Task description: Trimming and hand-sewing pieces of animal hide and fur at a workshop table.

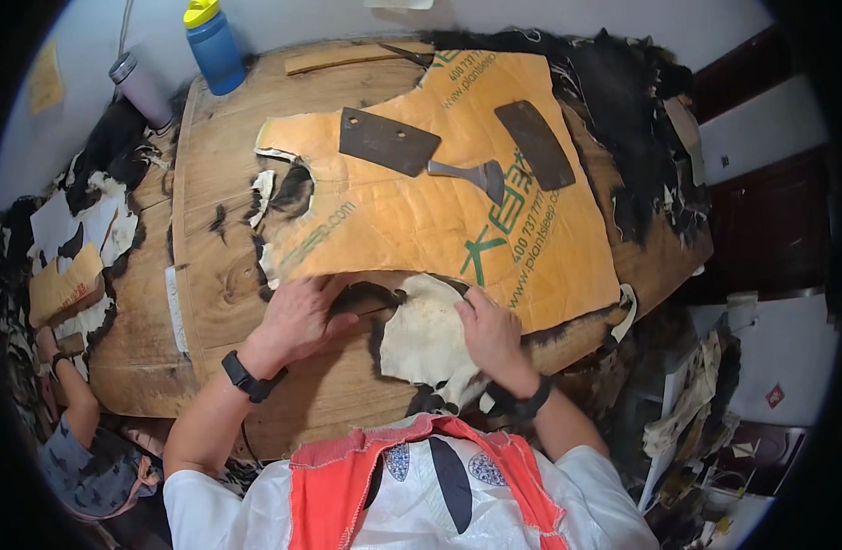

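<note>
An orange-yellow paper pattern [412, 225] with green print lies on the wooden table over dark fur. At its near left edge rests my left hand [302, 316], fingers on the edge and thumb spread apart. My right hand [494, 337] pinches the upper right edge of a pale fur pelt piece [425, 335], close to the pattern's near edge. This piece has its skin side up, with dark hair along its border. On the pattern lie a dark rectangular metal plate [389, 142], a curved metal plate [536, 145] and a hand blade with a flared edge [480, 176].
A blue bottle [217, 55] and a pale tumbler [141, 90] stand at the far left. Scissors [407, 55] lie near a wooden strip [347, 59]. Black fur [618, 119] covers the far right. A co-worker's hand [49, 346] is at the left among hides.
</note>
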A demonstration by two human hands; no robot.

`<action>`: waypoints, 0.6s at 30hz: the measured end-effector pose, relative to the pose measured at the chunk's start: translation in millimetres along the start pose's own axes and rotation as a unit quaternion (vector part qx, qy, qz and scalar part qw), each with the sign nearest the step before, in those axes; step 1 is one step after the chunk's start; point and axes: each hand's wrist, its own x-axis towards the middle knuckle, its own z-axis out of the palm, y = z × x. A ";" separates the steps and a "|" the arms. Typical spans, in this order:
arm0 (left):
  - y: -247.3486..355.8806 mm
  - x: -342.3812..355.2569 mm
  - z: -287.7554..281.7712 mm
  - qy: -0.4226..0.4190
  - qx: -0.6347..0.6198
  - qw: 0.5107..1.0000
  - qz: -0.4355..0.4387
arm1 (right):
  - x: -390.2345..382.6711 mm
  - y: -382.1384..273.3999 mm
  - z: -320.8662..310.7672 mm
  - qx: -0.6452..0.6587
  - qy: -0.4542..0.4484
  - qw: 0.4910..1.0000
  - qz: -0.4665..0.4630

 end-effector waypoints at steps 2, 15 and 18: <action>-2.1 -2.3 0.8 0.066 -0.070 0.995 0.039 | 14.9 11.1 -12.5 0.050 -0.070 0.995 0.059; 52.1 16.9 -52.4 -0.093 -0.172 0.975 -0.103 | 101.0 45.3 -63.8 -0.063 0.079 0.979 -0.179; 45.7 50.2 -33.3 0.095 -0.021 0.993 0.062 | 168.6 42.8 -16.3 -0.132 0.237 0.898 -0.346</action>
